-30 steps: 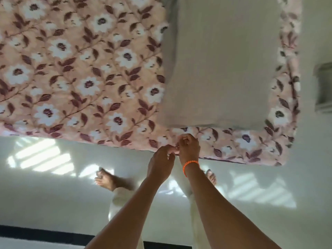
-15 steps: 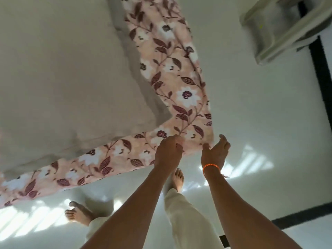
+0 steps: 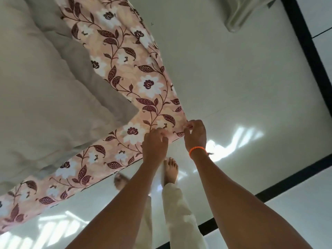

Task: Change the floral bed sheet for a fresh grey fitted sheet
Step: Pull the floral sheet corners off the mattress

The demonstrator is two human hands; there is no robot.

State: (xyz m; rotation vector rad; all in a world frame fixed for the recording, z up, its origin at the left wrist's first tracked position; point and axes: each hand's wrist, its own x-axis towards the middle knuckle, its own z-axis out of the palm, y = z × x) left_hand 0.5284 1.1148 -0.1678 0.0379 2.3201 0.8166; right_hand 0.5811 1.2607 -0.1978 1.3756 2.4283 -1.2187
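Note:
The pink floral bed sheet (image 3: 136,90) covers the mattress, whose near corner points toward me. A large grey pillow (image 3: 45,90) lies on the sheet at the left. My left hand (image 3: 155,142) grips the sheet's edge just left of that corner, fingers curled over the fabric. My right hand (image 3: 195,133), with an orange band at the wrist, pinches the sheet at the corner tip. No grey fitted sheet is in view.
A glossy white tiled floor (image 3: 242,87) with black strips (image 3: 309,51) surrounds the bed. My bare feet (image 3: 170,169) stand close to the mattress edge. A pale piece of furniture (image 3: 246,11) sits at the top right.
My view has swung right along the bed edge to its corner. Both hands moved from mid-edge to the corner; my right hand, open half a second ago, now pinches the sheet.

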